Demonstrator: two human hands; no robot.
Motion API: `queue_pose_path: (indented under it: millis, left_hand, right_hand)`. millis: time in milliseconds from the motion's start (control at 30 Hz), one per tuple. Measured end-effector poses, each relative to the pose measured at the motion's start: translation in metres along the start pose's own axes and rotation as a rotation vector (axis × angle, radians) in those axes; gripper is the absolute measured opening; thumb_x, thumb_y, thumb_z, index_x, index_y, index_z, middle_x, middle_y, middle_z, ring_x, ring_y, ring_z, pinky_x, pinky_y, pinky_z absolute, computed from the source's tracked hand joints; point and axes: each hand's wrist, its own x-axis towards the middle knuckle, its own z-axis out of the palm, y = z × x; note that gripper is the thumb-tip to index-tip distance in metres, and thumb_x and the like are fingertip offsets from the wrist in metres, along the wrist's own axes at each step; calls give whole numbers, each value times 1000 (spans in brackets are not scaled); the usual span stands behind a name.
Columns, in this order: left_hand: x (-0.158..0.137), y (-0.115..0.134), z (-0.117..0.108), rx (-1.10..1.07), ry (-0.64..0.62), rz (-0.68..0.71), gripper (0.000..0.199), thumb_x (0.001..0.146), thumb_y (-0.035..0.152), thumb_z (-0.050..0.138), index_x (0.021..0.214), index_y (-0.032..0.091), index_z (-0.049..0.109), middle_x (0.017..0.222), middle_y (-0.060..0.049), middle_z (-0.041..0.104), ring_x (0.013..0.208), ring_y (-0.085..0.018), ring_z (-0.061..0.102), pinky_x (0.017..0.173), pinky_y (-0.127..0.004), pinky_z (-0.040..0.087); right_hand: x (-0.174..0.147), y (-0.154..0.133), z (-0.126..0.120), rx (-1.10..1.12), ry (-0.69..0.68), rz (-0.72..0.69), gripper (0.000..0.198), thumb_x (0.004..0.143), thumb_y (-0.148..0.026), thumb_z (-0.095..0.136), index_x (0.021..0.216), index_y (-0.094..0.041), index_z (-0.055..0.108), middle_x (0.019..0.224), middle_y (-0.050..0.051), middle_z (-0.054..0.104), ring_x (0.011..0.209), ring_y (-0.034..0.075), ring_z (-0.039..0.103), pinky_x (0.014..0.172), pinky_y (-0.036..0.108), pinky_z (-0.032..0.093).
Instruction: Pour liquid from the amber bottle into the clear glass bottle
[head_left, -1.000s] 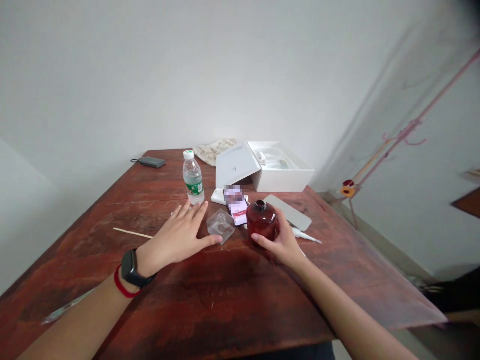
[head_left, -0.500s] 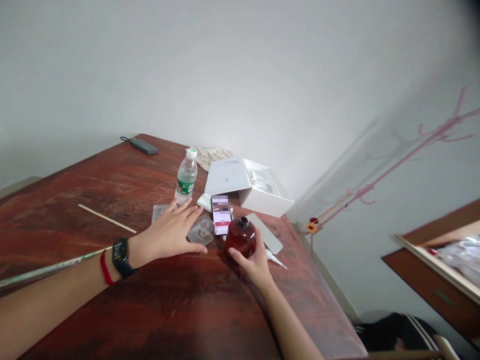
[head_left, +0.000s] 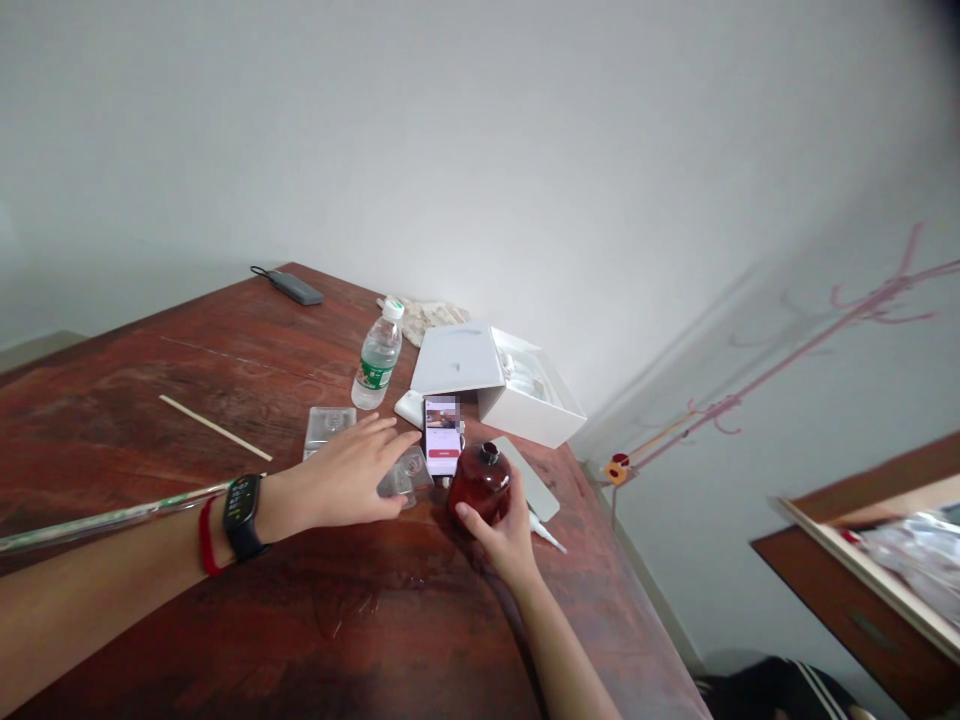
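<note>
Head view: right hand wrapped around dark red bottle, which stands upright, uncapped, on wooden table, right of phone. Left hand grasping nothing, fingers extended, thumb spread wide; hand partly covers clear plastic piece, contact not determinable. Clear tray just beyond left hand; water bottle farther back. White box behind phone. White nozzle near right hand, beside pale flat panel.
</note>
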Motion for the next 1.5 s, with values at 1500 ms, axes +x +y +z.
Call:
queue_pose_path:
  millis: [1500]
  left_hand:
    - [-7,13,-27,-270,-266,-7,76,83,33,84,152,21,56,151,-12,66,134,-34,69,112,-40,55]
  right_hand:
    - [-4,-18,4,23,-15,-2,85,80,-48,90,152,-28,49,150,14,66,139,39,63,123,60,45]
